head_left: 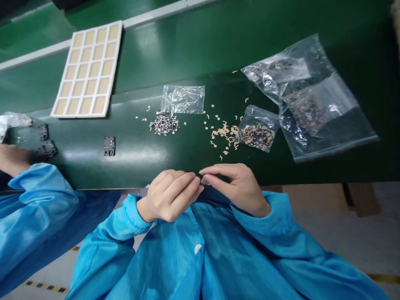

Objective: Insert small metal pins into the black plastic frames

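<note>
Left hand [168, 196] and right hand [234, 185] sit low and right of the white-framed tray [61, 79], over the near edge of the green workbench [187, 54]. Both are drawn in, not spread: right thumb and index pinch a small dark piece [200, 175] between the hands, left fingertips closed on it too. Piece mostly hidden, exact type can't tell.

Right of the tray: a heap of dark-and-silver parts [164, 123] beside a clear bag [183, 99] that looks nearly drained. Further right, scattered tan flakes [223, 135], then a small bag of dark parts [258, 133] and a large zip bag [308, 104]. Both still well stocked, so most of the stock looks left.

Below the tray: one black housing [109, 146]. Two more housings [43, 132] lie further left by a co-worker's hand [14, 160]. Those three may be finished, can't confirm. Tray cells: contents can't tell.
</note>
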### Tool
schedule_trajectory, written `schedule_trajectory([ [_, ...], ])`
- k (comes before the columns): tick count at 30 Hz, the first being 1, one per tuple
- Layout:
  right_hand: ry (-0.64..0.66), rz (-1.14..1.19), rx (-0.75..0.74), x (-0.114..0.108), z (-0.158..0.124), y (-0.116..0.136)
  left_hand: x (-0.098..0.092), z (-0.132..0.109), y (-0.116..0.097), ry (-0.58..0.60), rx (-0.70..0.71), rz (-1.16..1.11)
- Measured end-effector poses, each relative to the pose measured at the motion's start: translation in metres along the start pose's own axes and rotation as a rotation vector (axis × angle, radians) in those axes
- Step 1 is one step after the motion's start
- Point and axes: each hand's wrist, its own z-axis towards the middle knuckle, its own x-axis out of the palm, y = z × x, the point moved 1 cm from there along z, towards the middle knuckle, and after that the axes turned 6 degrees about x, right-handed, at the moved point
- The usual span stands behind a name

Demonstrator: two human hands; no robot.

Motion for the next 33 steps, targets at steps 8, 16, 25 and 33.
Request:
schedule_trajectory([
  [8, -0.197, -0.432, -0.398, 0.006, -0.009, 0.008, 0.009, 0.003, -0.004, 0.041, -0.118, -0.039],
  [16, -0.360, -0.683, -0.483, -0.008, -0.016, 0.009, 0.021, 0.025, 0.002, 0.040, -0.112, -0.121],
  [25, -0.377, -0.592, -0.334, -0.026, -0.015, -0.006, 0.055, 0.046, 0.044, 0.239, -0.234, -0.148],
  [33, -0.261, -0.601, -0.350, -0.028, -0.009, -0.006, 0.031, 0.038, 0.015, 0.320, -0.127, -0.299],
])
